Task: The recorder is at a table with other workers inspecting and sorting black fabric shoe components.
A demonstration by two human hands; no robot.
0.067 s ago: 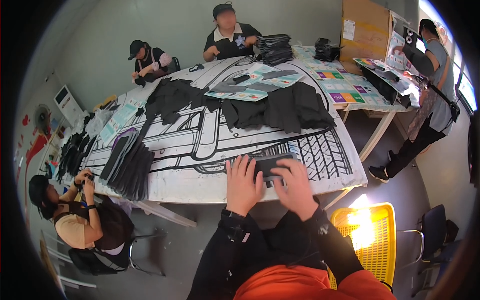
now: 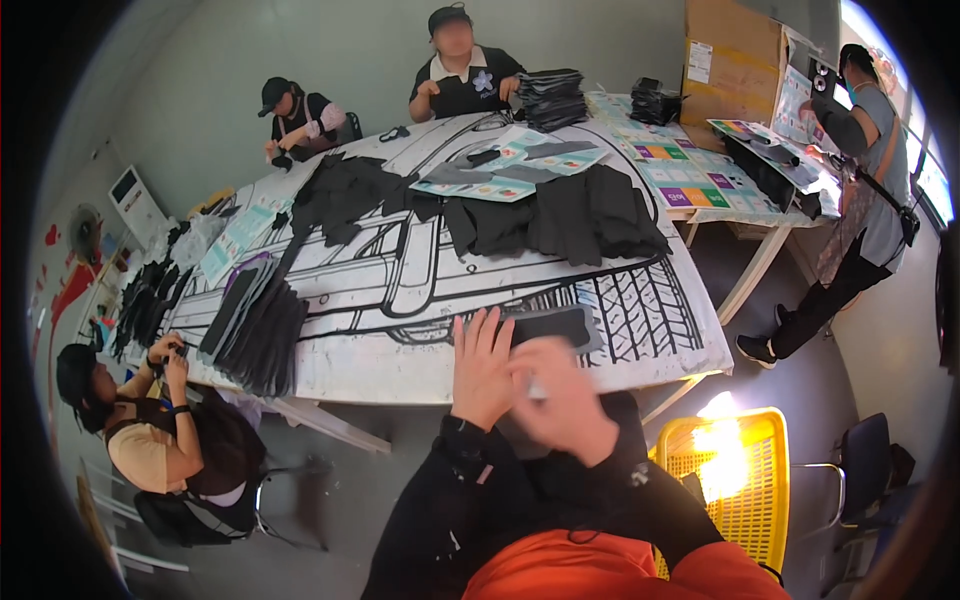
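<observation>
At the table's near edge lies a dark, flat fabric-like piece [image 2: 556, 325] on top of a grey one. My left hand [image 2: 482, 370] rests palm down at the left end of this piece, fingers stretched out. Close against it, over the table edge, my right hand [image 2: 562, 408] is smeared by motion. Its fingers are partly hidden, and what it holds, if anything, does not show clearly. A thick row of dark pieces [image 2: 258, 335] stands to the left of my hands. Farther back lies a heap of black pieces [image 2: 590, 215].
A large white table [image 2: 400, 368] with black line drawings fills the middle. A yellow plastic basket [image 2: 775, 480] stands at my right, near a dark chair [image 2: 865, 450]. One person [image 2: 180, 450] sits at left, two are across the table, and one stands at right.
My right hand has swung left and toward me, off the dark piece, to beside my left hand. My left hand stays nearly in place. Across the table, a person's hands have lowered slightly.
</observation>
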